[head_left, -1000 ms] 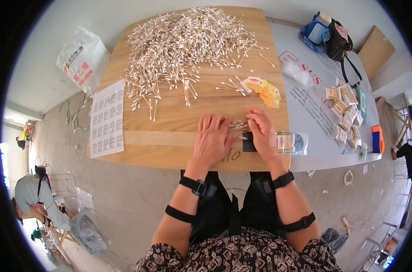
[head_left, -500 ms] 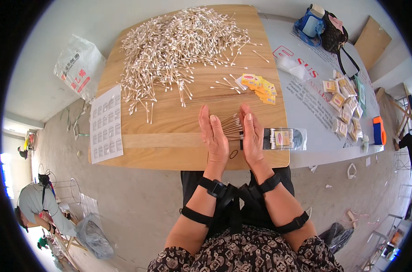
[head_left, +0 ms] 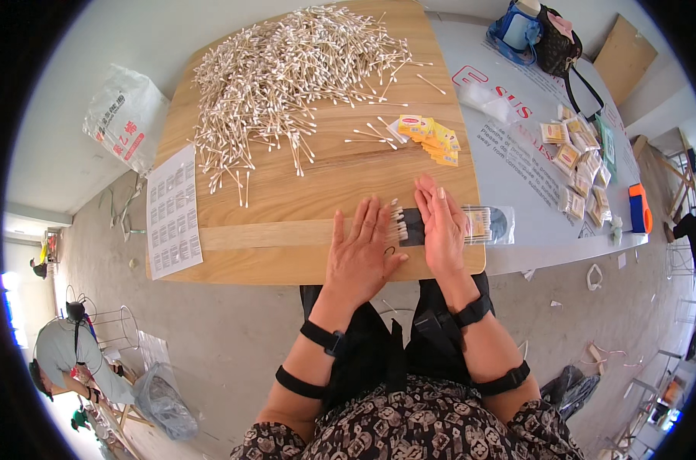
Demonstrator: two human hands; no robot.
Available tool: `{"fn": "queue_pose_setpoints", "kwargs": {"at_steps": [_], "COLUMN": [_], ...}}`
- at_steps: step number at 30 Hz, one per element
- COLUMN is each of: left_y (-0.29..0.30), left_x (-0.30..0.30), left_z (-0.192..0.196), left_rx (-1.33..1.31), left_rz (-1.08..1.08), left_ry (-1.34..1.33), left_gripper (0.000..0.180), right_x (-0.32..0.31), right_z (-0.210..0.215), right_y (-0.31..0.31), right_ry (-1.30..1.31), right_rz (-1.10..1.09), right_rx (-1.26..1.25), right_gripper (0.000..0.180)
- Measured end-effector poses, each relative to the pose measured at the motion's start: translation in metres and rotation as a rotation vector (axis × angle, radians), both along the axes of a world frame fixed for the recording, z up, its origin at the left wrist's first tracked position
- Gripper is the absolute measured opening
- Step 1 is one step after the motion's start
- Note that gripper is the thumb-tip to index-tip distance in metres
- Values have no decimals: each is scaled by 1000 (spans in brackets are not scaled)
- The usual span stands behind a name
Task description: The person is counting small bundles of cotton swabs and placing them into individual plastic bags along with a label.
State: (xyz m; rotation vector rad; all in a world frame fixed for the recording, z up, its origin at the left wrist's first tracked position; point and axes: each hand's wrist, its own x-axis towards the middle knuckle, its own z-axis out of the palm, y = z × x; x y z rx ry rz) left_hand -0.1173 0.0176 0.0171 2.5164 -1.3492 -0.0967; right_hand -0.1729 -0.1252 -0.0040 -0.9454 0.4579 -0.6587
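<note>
My left hand (head_left: 359,249) lies flat, palm down, over a small bundle of cotton swabs (head_left: 398,221) near the table's front edge. Only their white tips show beyond its fingers; the sticks are hidden beneath it. To its right, my right hand (head_left: 442,230) stands on edge with fingers stretched out, apart from the tips. Between the two hands shows a dark strip (head_left: 414,228) on the table. Just past my right hand is a clear plastic bag (head_left: 503,224) holding a row of swabs and a yellow card (head_left: 478,225), partly covered by that hand.
A large heap of loose swabs (head_left: 287,84) covers the wooden table's (head_left: 325,180) far left. Fanned yellow cards (head_left: 432,138) lie beyond my right hand. A printed sheet (head_left: 173,211) is at left. Filled packets (head_left: 582,161) and an orange-and-blue tape dispenser (head_left: 639,208) sit on the right-hand table.
My left hand has turned from upright to flat over the swabs. My right hand has shifted right, and the swabs between the hands now lie mostly under the left one.
</note>
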Motion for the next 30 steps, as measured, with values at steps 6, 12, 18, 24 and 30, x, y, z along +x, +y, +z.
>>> {"fn": "queue_pose_setpoints", "kwargs": {"at_steps": [6,12,18,24,30], "left_y": [-15,-1,-19,-22,-7], "left_x": [27,22,13,18,9], "left_z": [4,-8,-22,-33,-14], "left_rx": [42,10,-963,-1177,-559], "left_rz": [-2,-175,426,354,117], "left_ry": [-82,-8,570,912,293], "left_gripper": [78,69,58,62,67], "right_x": [-2,-2,12,10,-20], "right_z": [2,4,0,2,17], "right_y": [9,11,8,16,-17], "right_ry": [18,23,44,-19,343], "right_rz": [-13,-31,28,2,238], "right_rx": [-5,-4,-83,31,-1033], "right_gripper": [51,54,60,56,43]}}
